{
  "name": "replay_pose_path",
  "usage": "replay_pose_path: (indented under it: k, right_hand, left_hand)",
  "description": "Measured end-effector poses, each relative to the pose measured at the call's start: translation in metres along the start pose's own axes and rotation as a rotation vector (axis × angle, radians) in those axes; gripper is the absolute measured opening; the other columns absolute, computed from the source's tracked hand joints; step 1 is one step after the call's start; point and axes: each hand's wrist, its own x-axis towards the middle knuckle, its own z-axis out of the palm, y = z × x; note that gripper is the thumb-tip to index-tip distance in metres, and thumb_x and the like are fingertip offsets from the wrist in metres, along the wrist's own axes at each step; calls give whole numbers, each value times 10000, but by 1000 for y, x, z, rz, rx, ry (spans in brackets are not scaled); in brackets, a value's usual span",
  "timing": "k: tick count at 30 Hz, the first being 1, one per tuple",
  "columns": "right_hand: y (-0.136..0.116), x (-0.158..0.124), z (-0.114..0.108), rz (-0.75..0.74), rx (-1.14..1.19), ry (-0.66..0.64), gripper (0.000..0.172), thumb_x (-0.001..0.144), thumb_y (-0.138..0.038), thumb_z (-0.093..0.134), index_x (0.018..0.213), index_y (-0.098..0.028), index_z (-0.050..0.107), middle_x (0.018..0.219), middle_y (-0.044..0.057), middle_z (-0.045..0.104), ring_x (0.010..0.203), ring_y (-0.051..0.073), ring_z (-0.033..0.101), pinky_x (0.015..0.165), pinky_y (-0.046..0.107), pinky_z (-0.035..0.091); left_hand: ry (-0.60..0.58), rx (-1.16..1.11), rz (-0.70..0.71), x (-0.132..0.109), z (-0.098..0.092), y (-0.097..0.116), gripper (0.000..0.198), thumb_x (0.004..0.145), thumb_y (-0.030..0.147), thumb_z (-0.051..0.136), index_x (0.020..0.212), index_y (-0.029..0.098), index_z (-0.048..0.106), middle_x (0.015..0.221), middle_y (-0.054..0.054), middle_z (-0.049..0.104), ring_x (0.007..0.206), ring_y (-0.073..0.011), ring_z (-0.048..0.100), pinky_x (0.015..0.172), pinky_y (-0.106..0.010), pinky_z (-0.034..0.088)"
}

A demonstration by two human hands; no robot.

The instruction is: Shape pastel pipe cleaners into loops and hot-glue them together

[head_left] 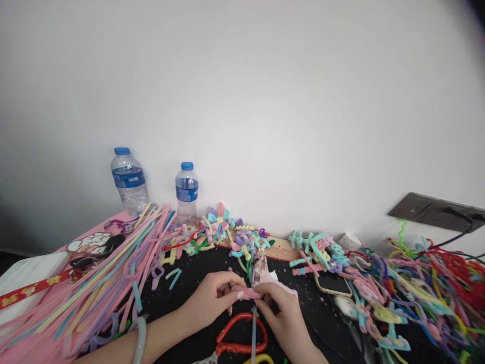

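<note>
Left hand [212, 298] and right hand [284, 308] brought close together at the near middle of a black work surface [182, 263]; both hold one pink fuzzy piece [246, 292], which lies crosswise between their fingertips; left thumb and fingers pinched narrow on its left end, right thumb and forefinger closed on its right end; remaining right-hand fingers curled, partly hidden; whether the piece is clear of the surface, cannot tell.

Just behind the hands, a pale pink gun-shaped tool [265, 277], partly covered by the right hand; below the piece, a translucent stick [254, 328] crosses the red-handled scissors [242, 348]; a yellow handle [263, 359] at the lower edge, cut off by the frame; a pale bangle [140, 338] on the left forearm.

To the left, a sheaf of long pastel fuzzy stems [144, 242] slants over a pink surface [91, 227]; behind it, two blue-capped bottles, a larger one [129, 184] and a smaller one [187, 191], near the wall [242, 101]; mid-rear, a multicoloured fuzzy flower [220, 220]; right of the hands, a phone [333, 284] lying flat; farther right, a tangled heap of coloured stems [401, 298] below a dark socket plate [420, 211].
</note>
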Motion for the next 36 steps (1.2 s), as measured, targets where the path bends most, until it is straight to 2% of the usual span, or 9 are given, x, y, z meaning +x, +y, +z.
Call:
replay_pose_path:
  k: [6, 17, 26, 36]
  right_hand:
    - [2, 0, 0, -38, 4, 3, 113, 854, -223, 548, 907, -210, 647, 756, 13, 678, 571, 145, 575, 554, 217, 469]
    - [-6, 2, -2, -47, 10, 8, 140, 818, -113, 578, 885, -209, 655, 779, 8, 686, 605, 140, 586, 587, 205, 465]
    - [-1, 0, 0, -44, 5, 12, 123, 848, -198, 549, 916, -203, 651, 752, 20, 678, 567, 142, 577, 554, 213, 473]
    - [-2, 1, 0, -61, 10, 15, 122, 836, -171, 557, 900, -209, 654, 758, 9, 681, 573, 134, 582, 567, 205, 470]
  left_hand:
    - [-7, -2, 7, 0, 1, 0, 172, 799, 257, 577, 861, 114, 648, 717, -16, 600, 530, -115, 542, 516, -218, 421]
    - [-3, -2, 1, 0, 1, 2, 159, 784, 227, 578, 872, 110, 641, 710, -14, 595, 522, -116, 540, 508, -220, 420]
    - [-10, 3, 2, 0, 1, 1, 164, 792, 243, 580, 860, 111, 650, 715, -16, 599, 524, -113, 539, 513, -218, 420]
    - [-9, 9, 8, -1, 1, 3, 159, 785, 224, 573, 871, 114, 650, 732, -20, 606, 526, -116, 544, 505, -216, 421]
